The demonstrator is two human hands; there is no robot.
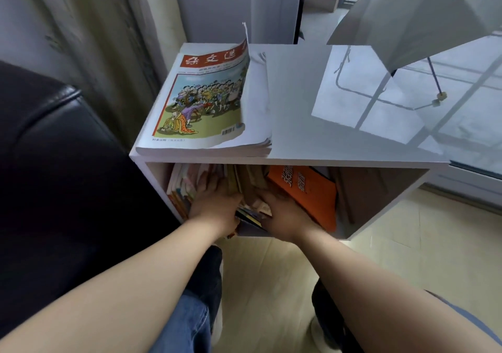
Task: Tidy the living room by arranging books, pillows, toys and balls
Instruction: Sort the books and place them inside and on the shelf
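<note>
Two bare arms stretch out from close by, over blue jeans (190,317), into the white shelf (339,159); off to the left sits a black sofa (54,162), right up against the shelf's side; on top of the shelf lies a big magazine (201,102) with its cover curling up; down in the box, the left hand (214,203) rests on the thin books (182,186), fingers mostly straight and pressing, not gripping; the books in the middle slump in a messy heap; the right hand (285,218) lies just beside them, its fingers poked in among the pages, so I cannot tell if they hold anything; next to it leans an orange book (307,192). I think the job now is standing the books up straight; it seems best to squeeze them together from both sides, push them left against the wall, then tip the orange book up beside them; going slowly should stop them sliding out onto the floor (271,271).
</note>
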